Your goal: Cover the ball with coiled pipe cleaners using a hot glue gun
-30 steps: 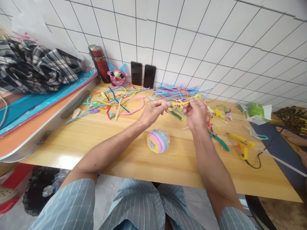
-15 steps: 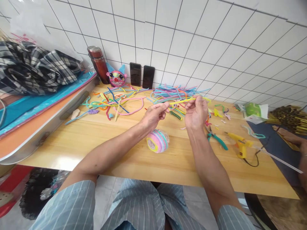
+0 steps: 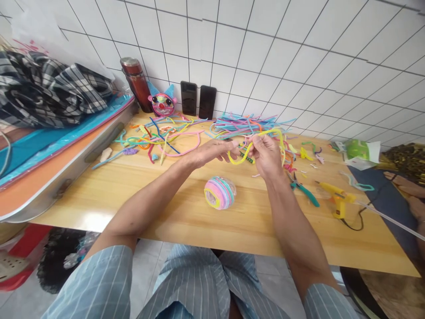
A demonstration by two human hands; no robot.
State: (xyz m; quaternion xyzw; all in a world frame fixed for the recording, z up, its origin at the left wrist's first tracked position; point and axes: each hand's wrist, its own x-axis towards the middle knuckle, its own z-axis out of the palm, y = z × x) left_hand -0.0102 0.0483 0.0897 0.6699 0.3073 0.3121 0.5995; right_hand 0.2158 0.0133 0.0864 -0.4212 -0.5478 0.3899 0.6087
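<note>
A yellow pipe cleaner (image 3: 245,158) is bent into a curve between my two hands, above the table. My left hand (image 3: 221,150) is closed on one end of it. My right hand (image 3: 265,153) pinches it further along, and its free length arches up over the fingers and down beyond them. Below the hands a ball wound in pink, yellow, blue and green pipe cleaners (image 3: 219,192) rests on the wood, a round opening toward the left. Behind my fingers a green coiled piece (image 3: 247,157) is partly hidden.
Bundled pipe cleaners (image 3: 237,125) lie by the wall, near two phones (image 3: 207,102), a finished face figure (image 3: 162,104) and a flask (image 3: 134,82). Rightward are pliers (image 3: 307,194) and a yellow glue gun (image 3: 337,198). Another person's hand (image 3: 405,184) shows at far right.
The yellow pipe cleaner, stretched nearly straight between my hands before, now bends into a loop. My hands have come closer together. The view has shifted slightly.
</note>
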